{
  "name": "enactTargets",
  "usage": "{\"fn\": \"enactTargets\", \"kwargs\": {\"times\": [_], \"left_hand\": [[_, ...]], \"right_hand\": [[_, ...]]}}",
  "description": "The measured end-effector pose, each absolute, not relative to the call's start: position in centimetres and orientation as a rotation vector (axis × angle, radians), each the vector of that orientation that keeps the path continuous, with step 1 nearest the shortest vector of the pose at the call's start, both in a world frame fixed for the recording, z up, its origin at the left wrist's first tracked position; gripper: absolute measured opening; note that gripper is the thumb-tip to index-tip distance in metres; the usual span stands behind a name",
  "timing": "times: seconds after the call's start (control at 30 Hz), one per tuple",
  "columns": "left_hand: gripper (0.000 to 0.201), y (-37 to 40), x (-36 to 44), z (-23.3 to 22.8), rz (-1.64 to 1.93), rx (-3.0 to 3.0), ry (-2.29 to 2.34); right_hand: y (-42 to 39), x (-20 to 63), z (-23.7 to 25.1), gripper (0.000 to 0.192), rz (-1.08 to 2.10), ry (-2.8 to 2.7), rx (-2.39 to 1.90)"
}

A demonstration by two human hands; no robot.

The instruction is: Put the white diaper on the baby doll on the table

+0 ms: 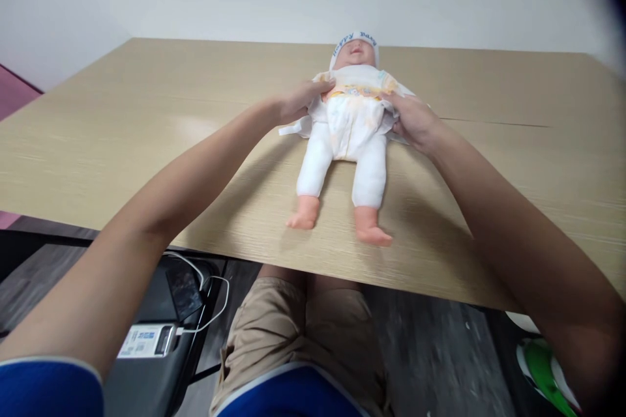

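A baby doll [342, 163] in white clothes and a white cap lies on its back on the light wooden table [147, 143], feet toward me. A white diaper [353, 114] with a yellow printed waistband wraps its hips. My left hand [299, 101] pinches the diaper's left side at the waist. On the other side, my right hand [413, 120] grips the diaper's right edge. Both arms reach across the table from below.
Behind the table is a plain white wall. Under the near edge at the left sit a dark chair seat with a phone [183, 290], a white power bank [147, 341] and a cable. A green and white shoe [548, 371] is at the lower right.
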State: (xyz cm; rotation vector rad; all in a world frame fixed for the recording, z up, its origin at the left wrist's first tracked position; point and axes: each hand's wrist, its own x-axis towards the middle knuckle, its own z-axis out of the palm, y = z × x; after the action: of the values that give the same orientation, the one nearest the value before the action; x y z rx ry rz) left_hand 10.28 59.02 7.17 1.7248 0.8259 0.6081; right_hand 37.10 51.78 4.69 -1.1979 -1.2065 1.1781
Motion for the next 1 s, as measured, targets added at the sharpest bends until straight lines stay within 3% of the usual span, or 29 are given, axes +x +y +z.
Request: {"fn": "enactTargets", "kwargs": {"times": [0.13,0.43,0.87,1.0], "left_hand": [[0.063,57.5,9.2,7.2,0.519,1.685,0.755],[0.061,57.3,9.0,6.0,0.589,1.456,0.724],[0.055,57.3,8.9,5.2,0.582,1.39,0.698],[0.059,57.1,9.0,5.6,0.6,1.404,0.753]], "right_hand": [[49.3,36.6,5.5,0.022,1.258,-1.071,-1.197],[48.9,36.6,4.9,0.015,1.287,-1.016,-1.128],[47.9,37.0,4.5,0.026,1.316,-1.105,-1.053],[47.9,37.1,4.2,0.041,1.277,-1.196,-1.067]]}}
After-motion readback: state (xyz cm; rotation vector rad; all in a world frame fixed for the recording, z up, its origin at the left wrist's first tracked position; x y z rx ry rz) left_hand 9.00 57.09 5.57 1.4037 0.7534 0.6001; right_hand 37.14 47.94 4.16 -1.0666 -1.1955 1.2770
